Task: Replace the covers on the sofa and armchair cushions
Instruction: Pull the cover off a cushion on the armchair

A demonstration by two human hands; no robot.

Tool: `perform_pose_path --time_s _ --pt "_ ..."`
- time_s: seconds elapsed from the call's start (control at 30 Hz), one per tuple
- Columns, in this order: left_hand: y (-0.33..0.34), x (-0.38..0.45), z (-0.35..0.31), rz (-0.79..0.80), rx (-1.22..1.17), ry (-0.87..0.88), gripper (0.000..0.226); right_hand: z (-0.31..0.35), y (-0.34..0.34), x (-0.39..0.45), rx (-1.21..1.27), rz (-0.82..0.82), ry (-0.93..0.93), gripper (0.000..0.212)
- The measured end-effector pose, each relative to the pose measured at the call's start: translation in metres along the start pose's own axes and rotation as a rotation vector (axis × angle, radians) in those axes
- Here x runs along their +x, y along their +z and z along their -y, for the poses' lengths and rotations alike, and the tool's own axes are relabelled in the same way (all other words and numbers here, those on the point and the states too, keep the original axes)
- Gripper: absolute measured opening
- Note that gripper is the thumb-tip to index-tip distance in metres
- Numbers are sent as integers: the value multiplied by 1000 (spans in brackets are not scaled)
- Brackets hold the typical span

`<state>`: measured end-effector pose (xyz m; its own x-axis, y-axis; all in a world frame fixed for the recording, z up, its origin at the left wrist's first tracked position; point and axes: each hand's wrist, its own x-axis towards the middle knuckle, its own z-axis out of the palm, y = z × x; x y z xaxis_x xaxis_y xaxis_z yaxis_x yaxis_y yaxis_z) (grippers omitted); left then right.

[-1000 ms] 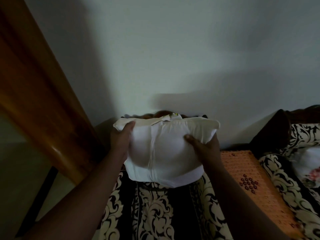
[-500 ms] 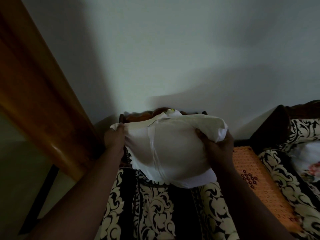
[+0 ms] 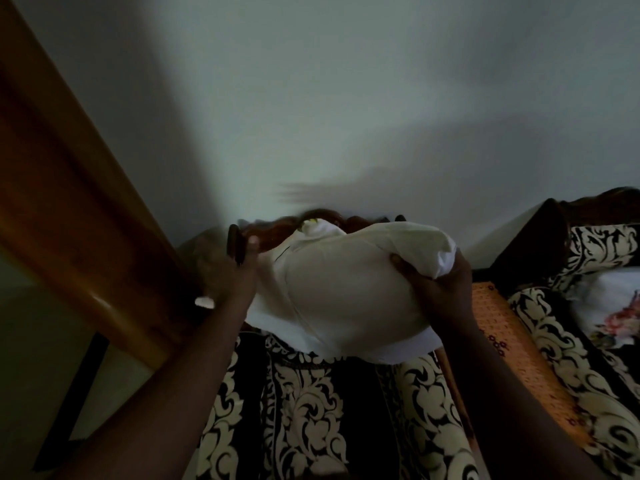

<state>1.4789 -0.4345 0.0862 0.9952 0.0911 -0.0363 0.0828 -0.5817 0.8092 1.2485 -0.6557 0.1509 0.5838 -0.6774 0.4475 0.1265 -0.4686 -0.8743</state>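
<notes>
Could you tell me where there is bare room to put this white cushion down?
Free: the patterned seat below the cushion, between both forearms. The orange cloth right of it looks bare. Crowded: the far-right seat, holding a floral cushion.

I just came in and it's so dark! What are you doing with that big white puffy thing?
A person is holding a white cushion up in the air, above an armchair with a black and cream swirly cover. The right hand grips the cushion's right end. The left hand is at its left edge, too blurred to tell if it holds on. The cushion looks bare, with no patterned cover on it yet. To the right sits a sofa in the same pattern.
</notes>
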Motion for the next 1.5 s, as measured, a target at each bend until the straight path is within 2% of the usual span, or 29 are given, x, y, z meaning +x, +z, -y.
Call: perform_pose_path --time_s 0.07,0.1,0.13,0.2,0.27,0.33,0.4,0.47,0.5,0.57,0.67,0.73,0.83,0.9,1.03,1.13,1.3,1.37,1.47,1.5 --pt "6 -4 -11 234 81 347 68 3 7 -1 -16 71 -49 45" --pt "11 -7 -17 374 130 408 53 5 10 -1 -28 96 -75 45" --pt "14 -9 -19 437 195 486 45 6 13 0 -40 108 -103 46" --pt "25 -2 -15 411 271 504 39 7 15 1 -48 109 -137 45" --pt "28 8 -7 339 256 412 34 7 13 3 -37 104 -149 40" --pt "25 12 -1 331 129 231 33 10 10 5 -39 105 -178 39" --pt "19 17 11 325 118 36 36 12 6 7 -56 82 -178 41" --pt "12 24 34 265 191 -93 39 16 -4 12 -20 -47 -79 39" --pt "11 28 49 252 152 -156 40 18 -12 17 20 -139 -31 35" --pt "8 26 68 284 96 -185 43 22 -29 31 90 -250 -13 30" --pt "14 20 85 336 92 -204 43 23 -37 45 43 -248 -13 39" --pt "19 14 84 340 -35 -221 39 15 -26 45 -32 -197 23 52" --pt "19 1 88 350 19 -91 40 -11 -1 31 -148 -60 65 61" --pt "15 -5 93 341 83 -70 44 -39 14 16 -223 36 111 67" --pt "10 -11 116 324 185 -77 49 -104 33 -24 -361 173 212 45" --pt "10 -21 128 301 187 -84 48 -160 43 -49 -409 274 341 40" --pt "16 -42 135 227 153 -121 43 -227 60 -60 -449 557 536 32" --pt "15 -54 137 195 159 -135 39 -246 69 -61 -418 673 523 26" --pt "11 -70 144 90 158 -171 38 -285 92 -63 -498 781 533 44" --pt "9 -75 146 57 127 -187 37 -288 100 -61 -558 780 557 42"
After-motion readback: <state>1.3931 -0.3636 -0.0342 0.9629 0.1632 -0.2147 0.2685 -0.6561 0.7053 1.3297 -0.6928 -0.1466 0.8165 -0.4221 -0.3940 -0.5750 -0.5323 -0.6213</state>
